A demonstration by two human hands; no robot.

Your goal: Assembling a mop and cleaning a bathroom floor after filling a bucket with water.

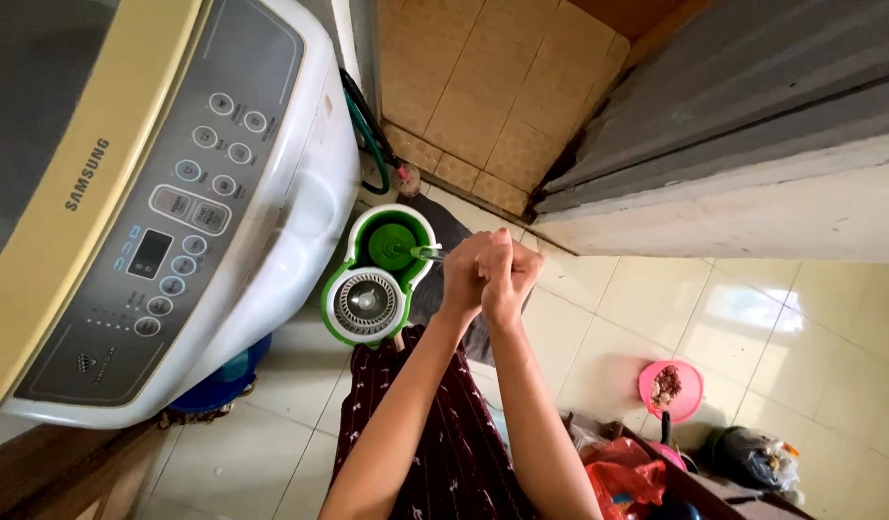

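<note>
Down at the bottom edge of the view, a dark patterned skirt (454,453) hangs over the tiled floor (656,318). Above it both forearms reach forward, the left hand (463,274) and right hand (510,279) pressed together, fingers (490,252) curled shut around a thin mop handle (427,254) — stacked that way, seemingly, for a firm two-handed hold. Beyond, the handle runs into the green spin bucket (379,274), which sits on the floor beside the washing machine (175,212) — close against its white side.
</note>
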